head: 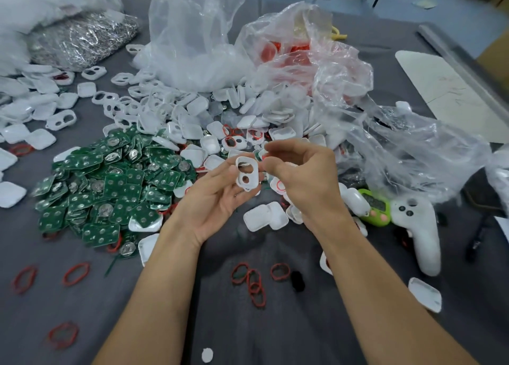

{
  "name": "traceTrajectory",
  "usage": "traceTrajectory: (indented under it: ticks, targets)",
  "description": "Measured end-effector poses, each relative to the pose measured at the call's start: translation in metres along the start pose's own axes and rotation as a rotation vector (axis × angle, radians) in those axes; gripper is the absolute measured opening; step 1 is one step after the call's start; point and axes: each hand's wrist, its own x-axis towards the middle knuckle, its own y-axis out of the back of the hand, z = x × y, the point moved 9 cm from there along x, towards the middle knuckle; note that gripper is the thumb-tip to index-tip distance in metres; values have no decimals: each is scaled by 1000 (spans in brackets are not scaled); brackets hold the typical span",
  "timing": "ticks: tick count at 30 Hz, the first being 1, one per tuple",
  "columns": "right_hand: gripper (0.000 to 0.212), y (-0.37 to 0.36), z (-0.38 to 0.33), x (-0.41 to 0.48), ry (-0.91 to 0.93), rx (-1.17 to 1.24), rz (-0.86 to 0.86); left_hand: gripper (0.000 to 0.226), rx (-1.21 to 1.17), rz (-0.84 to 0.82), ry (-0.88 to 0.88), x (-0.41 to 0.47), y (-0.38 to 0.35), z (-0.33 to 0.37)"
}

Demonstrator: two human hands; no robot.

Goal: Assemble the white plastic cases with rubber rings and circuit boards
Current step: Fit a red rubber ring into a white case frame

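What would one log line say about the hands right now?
left hand: holds white case half | right hand: pinches red ring, mostly hidden | circuit boards: piled, untouched

- The case front (247, 173), centre: white.
- The circuit boards (110, 185), nine o'clock: green, dotted with silver.
- The rubber rings (254, 282), six o'clock: red.
- The timer (376, 209), three o'clock: lime green, pink buttons.
- The tablecloth (275, 337): plain dark grey.

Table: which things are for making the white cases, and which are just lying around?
For the job:
- holed case, held in the left hand
- loose cases
- green boards
- red rings

Just lying about:
- white controller
- green gadget
- white sheet
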Motion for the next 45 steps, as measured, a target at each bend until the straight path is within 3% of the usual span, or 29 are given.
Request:
traceTrajectory:
  ticks: [4,10,17,25,30,33,37,45]
  targets:
    - [25,-9,4,-8,-97,106,-111,43,6,0,-8,0,0,-1]
    - [31,4,14,-6,-109,52,-39,34,62,5,9,0,0,-6]
    - [17,8,-10,-3,211,-298,57,42,168,30,55,3,-1,-13]
    - [20,10,12,1,118,-331,116,36,40,76,1,3,6,-7]
    - [19,16,18,-6,86,-253,144,65,139,41,-42,-1,-1,-4]
    - [23,14,25,-5,-16,-74,70,49,317,199,-96,-2,2,-1]
    - [19,11,28,-5,-68,-57,34,42,528,454,-256,-9,8,18]
    - [18,0,18,-9,20,-296,104,44,731,499,-328,-19,-10,24]
